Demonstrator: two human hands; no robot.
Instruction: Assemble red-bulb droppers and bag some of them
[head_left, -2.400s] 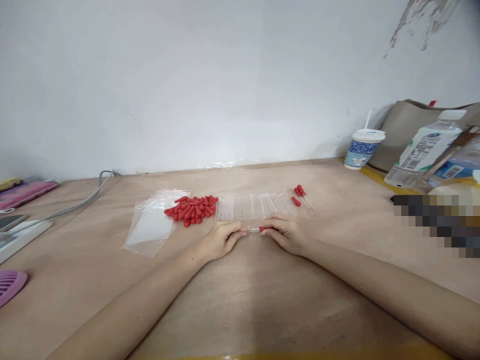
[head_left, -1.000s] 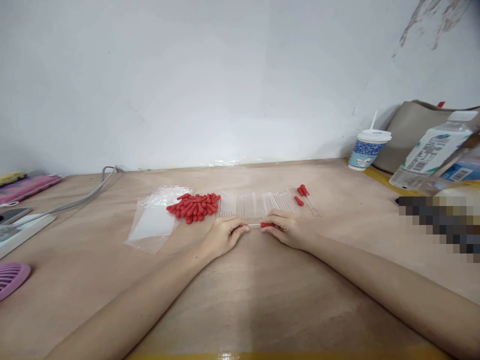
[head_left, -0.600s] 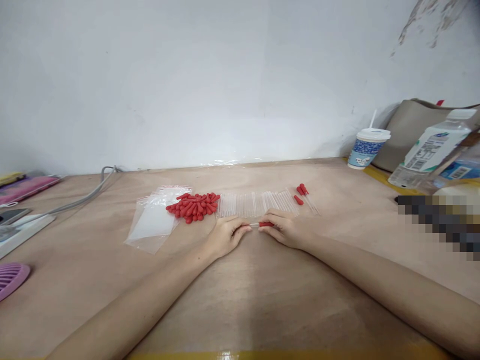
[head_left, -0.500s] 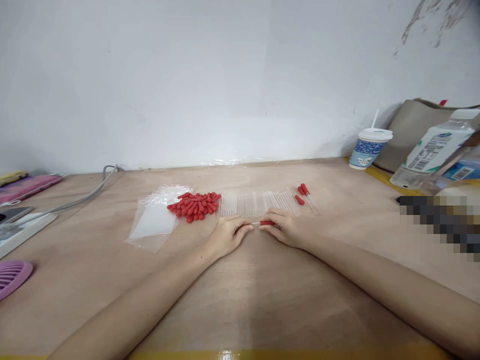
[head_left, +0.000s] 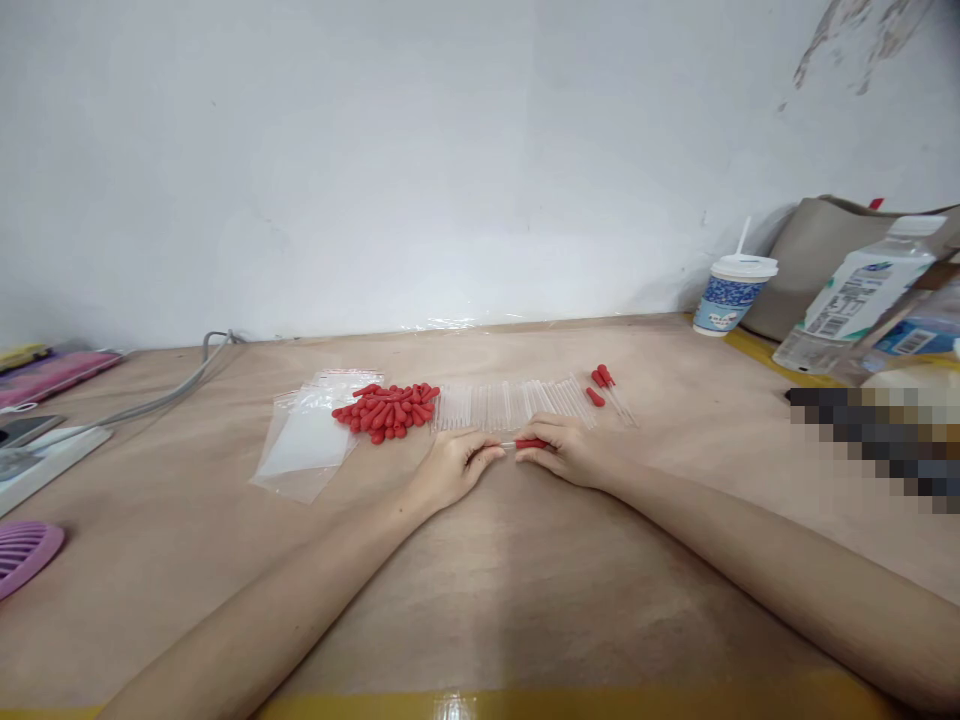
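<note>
My left hand (head_left: pixel 459 464) pinches a thin clear glass dropper tube (head_left: pixel 508 445), most of which its fingers hide. Facing it, my right hand (head_left: pixel 562 450) grips a red rubber dropper bulb (head_left: pixel 531 443) between thumb and fingers. The tube's end meets the bulb's mouth; how far it goes in I cannot tell. Just beyond my hands lies a row of clear dropper tubes (head_left: pixel 487 405). A heap of red bulbs (head_left: pixel 386 412) lies left of that row. On its right are droppers with red bulbs on them (head_left: pixel 603 376) and one loose red bulb (head_left: pixel 595 397).
Clear plastic bags (head_left: pixel 304 450) lie left of the heap. At the back right stand a lidded paper cup (head_left: pixel 731 295), a plastic bottle (head_left: pixel 851 295) and a grey bag (head_left: pixel 795 255). A grey cable (head_left: pixel 180 385) and a pink slotted object (head_left: pixel 30 550) are at left.
The view has shifted slightly. Both hands stay in nearly the same place, with the tube and the bulb still held end to end.
</note>
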